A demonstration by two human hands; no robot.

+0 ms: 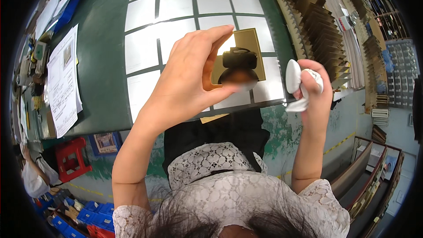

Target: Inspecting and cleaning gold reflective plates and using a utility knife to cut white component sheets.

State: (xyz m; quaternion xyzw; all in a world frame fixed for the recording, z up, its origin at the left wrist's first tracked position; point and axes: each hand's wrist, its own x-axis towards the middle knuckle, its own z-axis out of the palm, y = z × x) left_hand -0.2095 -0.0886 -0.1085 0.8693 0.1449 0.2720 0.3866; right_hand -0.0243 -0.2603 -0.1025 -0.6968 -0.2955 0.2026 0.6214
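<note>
My left hand [180,77] is closed around the edges of a square, gold, mirror-like plate [250,39], thumb on the near edge and fingers at the far left. The plate is tilted above the table, and dark shapes are reflected in its shiny face. Off to its right, my right hand [320,90] grips a bunched white cloth [292,77], apart from the plate. Beneath both, white square sheets [176,3] lie in rows on the green tabletop [99,35]; my left hand and the plate hide some of them.
Brown folded cardboard dividers [315,31] stand along the table's right side. Printed papers [64,83] lie at the left edge. A red stool [72,158] and blue bins [94,213] are on the floor at lower left, near another person [37,178]. Upright panels [365,172] stand in a rack at right.
</note>
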